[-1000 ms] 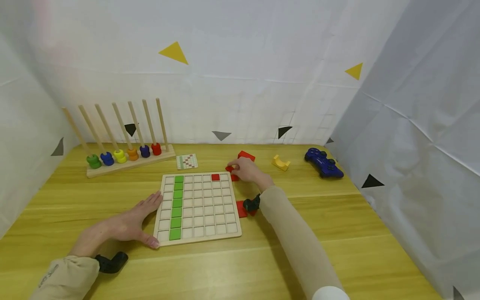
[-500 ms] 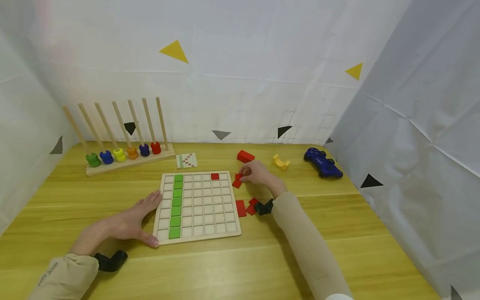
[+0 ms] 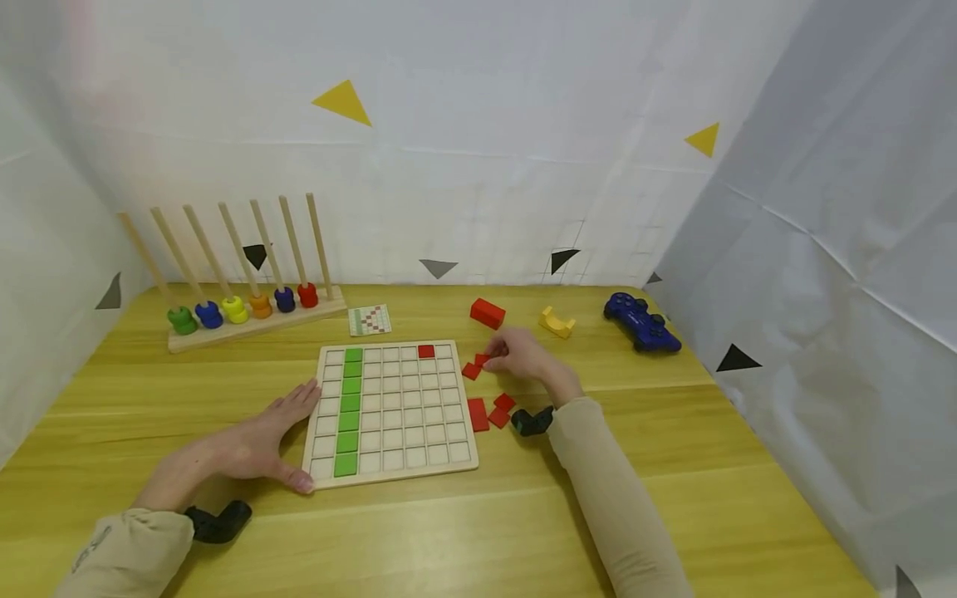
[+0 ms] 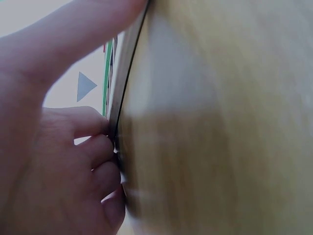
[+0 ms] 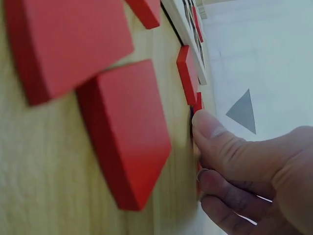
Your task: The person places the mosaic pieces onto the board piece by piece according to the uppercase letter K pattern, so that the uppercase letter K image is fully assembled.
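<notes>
White cloth [image 3: 493,124] backs the tabletop [image 3: 478,540], with an abacus [image 3: 235,310] near its back left corner and a gamepad [image 3: 641,322] near its back right. From the head, the left hand [image 3: 257,442] lies spread and loose against the left edge of the board [image 3: 412,402]; red tiles [image 3: 498,418] lie along its right edge, the right hand [image 3: 525,355] at the far ones. Left wrist: fingers [image 4: 100,149] touch the board's edge. Right wrist: the thumb [image 5: 220,147] is at a tile; whether the hand pinches it, I cannot tell.
</notes>
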Action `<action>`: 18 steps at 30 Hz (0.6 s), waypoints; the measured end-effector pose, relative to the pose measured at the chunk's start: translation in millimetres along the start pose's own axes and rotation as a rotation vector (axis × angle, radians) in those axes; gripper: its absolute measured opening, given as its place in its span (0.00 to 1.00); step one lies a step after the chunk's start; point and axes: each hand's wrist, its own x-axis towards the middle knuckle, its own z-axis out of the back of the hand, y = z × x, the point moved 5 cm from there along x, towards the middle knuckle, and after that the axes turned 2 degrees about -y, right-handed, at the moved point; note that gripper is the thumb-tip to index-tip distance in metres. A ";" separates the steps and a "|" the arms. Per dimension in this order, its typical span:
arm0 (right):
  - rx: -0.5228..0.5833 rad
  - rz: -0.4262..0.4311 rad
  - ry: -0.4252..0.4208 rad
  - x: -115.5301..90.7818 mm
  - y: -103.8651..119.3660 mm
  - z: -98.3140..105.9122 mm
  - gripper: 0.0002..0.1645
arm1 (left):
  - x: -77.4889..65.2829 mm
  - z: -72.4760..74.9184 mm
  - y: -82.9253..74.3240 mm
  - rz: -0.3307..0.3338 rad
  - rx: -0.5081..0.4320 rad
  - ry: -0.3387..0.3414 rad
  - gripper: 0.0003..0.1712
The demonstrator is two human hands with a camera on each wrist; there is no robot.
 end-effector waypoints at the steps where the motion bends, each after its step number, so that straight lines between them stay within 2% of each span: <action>1: 0.003 0.002 0.002 0.0 0.2 -0.2 0.10 | 0.1 -0.1 0.0 -0.001 0.000 -0.001 0.77; 10: -0.013 -0.009 -0.011 -2.1 11.4 1.3 0.15 | -0.4 0.0 0.6 -0.005 -0.002 -0.005 0.77; 18: -0.066 0.079 -0.011 -5.5 54.4 7.4 0.16 | 0.2 -0.3 1.6 -0.012 0.000 -0.009 0.77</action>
